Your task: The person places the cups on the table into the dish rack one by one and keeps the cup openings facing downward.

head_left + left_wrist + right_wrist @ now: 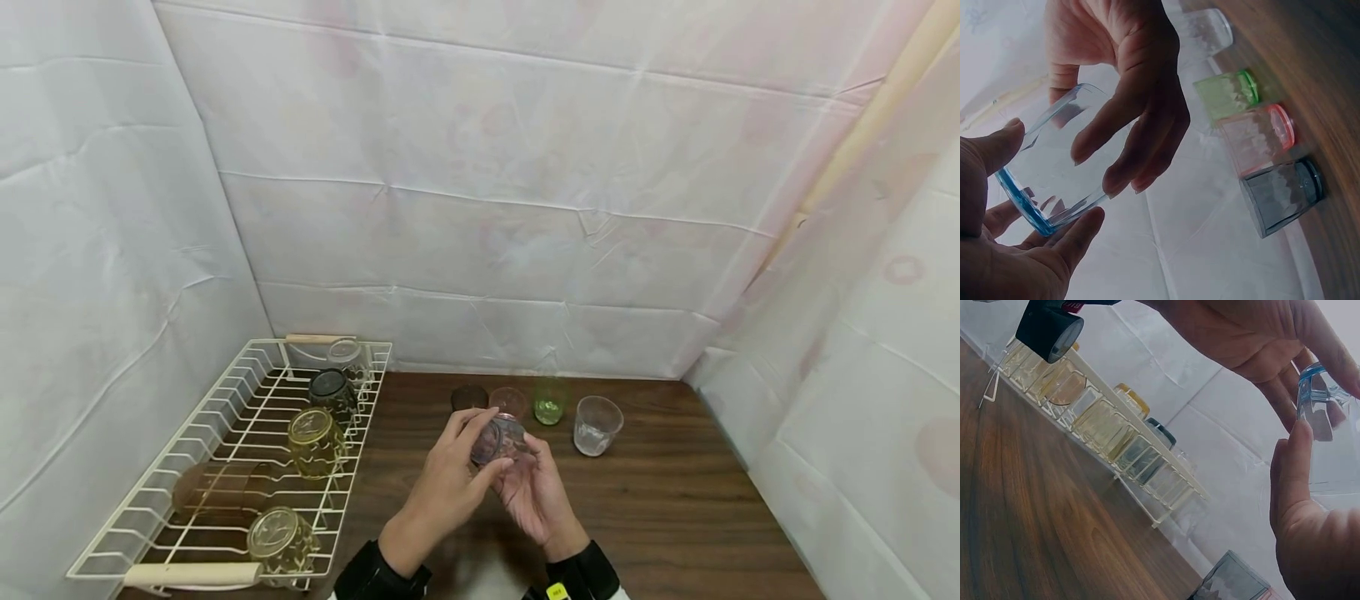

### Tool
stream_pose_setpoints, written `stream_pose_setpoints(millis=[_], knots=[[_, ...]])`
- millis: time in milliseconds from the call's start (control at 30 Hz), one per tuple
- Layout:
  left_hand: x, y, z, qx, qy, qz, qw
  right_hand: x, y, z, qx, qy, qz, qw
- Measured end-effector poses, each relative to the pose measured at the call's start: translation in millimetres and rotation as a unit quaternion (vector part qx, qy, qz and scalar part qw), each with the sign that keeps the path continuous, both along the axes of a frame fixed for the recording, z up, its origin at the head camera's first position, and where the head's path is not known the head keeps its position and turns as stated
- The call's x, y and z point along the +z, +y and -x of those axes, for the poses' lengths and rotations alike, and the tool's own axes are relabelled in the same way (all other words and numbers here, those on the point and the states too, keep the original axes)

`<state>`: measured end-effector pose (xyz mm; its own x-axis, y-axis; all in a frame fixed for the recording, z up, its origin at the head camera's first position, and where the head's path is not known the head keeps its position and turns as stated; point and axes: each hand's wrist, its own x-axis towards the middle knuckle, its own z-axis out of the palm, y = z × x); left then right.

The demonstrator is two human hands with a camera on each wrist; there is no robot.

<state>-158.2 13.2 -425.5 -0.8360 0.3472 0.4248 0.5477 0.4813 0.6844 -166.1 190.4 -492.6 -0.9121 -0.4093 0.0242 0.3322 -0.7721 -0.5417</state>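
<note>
Right now, the fingers of the left hand [442, 475] and the right hand [542, 500] are both curled round a blue-based glass [1063, 169], holding it tilted above the counter [690, 517]. Just beyond, a dark glass [468, 397], pink glass [510, 402], green glass [549, 407] and clear glass [597, 429] stand upright, seemingly left to do. Off to the left, the wire rack [193, 574] already bears several upside-down glasses [315, 442], so the work looks partway along.
</note>
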Motion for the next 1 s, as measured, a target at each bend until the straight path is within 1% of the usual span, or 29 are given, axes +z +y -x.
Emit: stream_pose_setpoints(millis=[267, 533, 633, 767, 867, 1000], knots=[[6.6, -4.1, -3.3, 0.007, 0.018, -0.007, 0.9998, 0.5, -2.3, -1.9, 0.008, 0.028, -0.012, 1.000], [11.2, -9.4, -5.9, 0.009, 0.010, -0.004, 0.9999, -1.7, -2.9, -3.5, 0.026, 0.059, -0.027, 0.998], [11.6, -11.3, -6.5, 0.014, 0.026, -0.002, 0.9995, -5.2, -2.8, -3.1, 0.034, 0.086, -0.026, 0.995], [15.5, -15.9, -7.1, 0.019, 0.058, -0.001, 0.9981, -9.1, -0.5, -3.2, 0.030, 0.096, -0.048, 0.994], [21.1, -21.2, -6.5, 0.027, 0.078, 0.004, 0.9966, -8.5, 2.3, -4.6, 0.016, 0.075, -0.093, 0.993], [28.8, -29.5, -2.7, 0.044, 0.116, 0.017, 0.9921, -8.4, 5.6, -5.6, -0.002, 0.058, -0.152, 0.987]])
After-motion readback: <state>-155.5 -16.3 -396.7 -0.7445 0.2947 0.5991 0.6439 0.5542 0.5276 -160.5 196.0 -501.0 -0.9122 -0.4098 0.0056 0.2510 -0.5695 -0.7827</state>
